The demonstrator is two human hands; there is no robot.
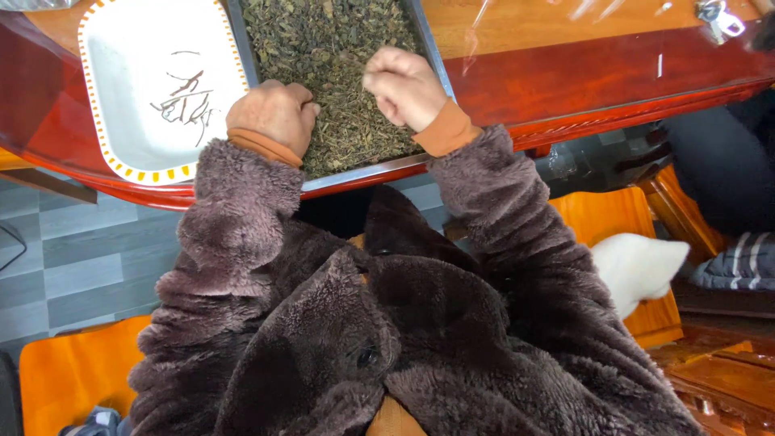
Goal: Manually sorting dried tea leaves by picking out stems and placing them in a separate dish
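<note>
A metal tray [367, 169] full of dried green tea leaves [331, 40] sits on a reddish wooden table [565, 81]. My left hand [273, 115] rests on the leaves at the tray's near left corner, fingers curled under. My right hand [404, 85] hovers just above the leaves at the near right, fingers pinched together; whether it holds anything is hidden. Both arms wear fuzzy brown sleeves with orange cuffs. Left of the tray lies a white rectangular dish [121, 113] with an orange dotted rim, holding several thin brown stems [187, 98].
An orange stool [73, 367] stands at lower left on a grey tiled floor. At right is an orange seat [613, 218] with a white furry thing [638, 266]. A metal clip [718, 20] lies on the table's far right, beside another person's dark clothing [726, 161].
</note>
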